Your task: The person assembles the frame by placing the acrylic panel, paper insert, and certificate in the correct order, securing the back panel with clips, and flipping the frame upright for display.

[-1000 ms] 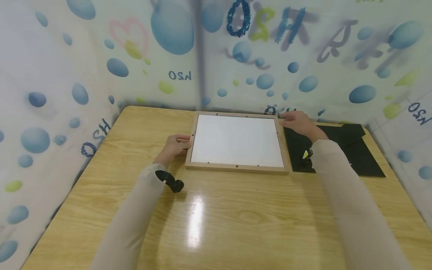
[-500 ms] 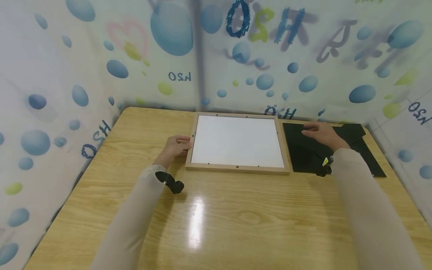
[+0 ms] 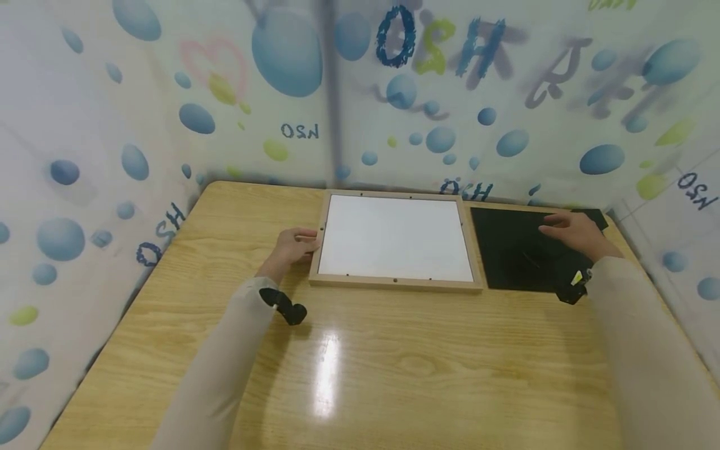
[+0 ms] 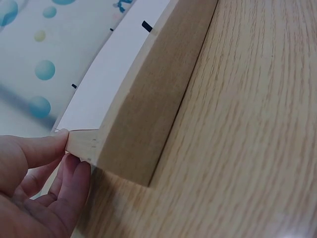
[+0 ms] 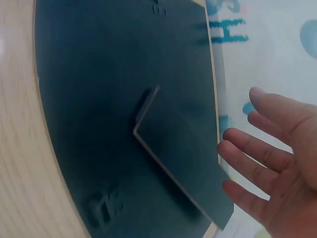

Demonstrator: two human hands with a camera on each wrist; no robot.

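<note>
Wooden picture frame (image 3: 365, 280) and black backing board (image 3: 497, 244), one each, lie adjacent on the counter (image 3: 427, 369), the left hand (image 3: 287, 250) pinching the frame's left edge, the right hand (image 3: 578, 234) unclenched over the board, whose single stand leg (image 5: 190, 156) the right wrist view alone shows clearly.

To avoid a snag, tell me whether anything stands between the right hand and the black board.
Nothing visible blocks the right hand from the black board; the board's own flap lies nearest the fingers, and the wooden frame sits off left.
</note>
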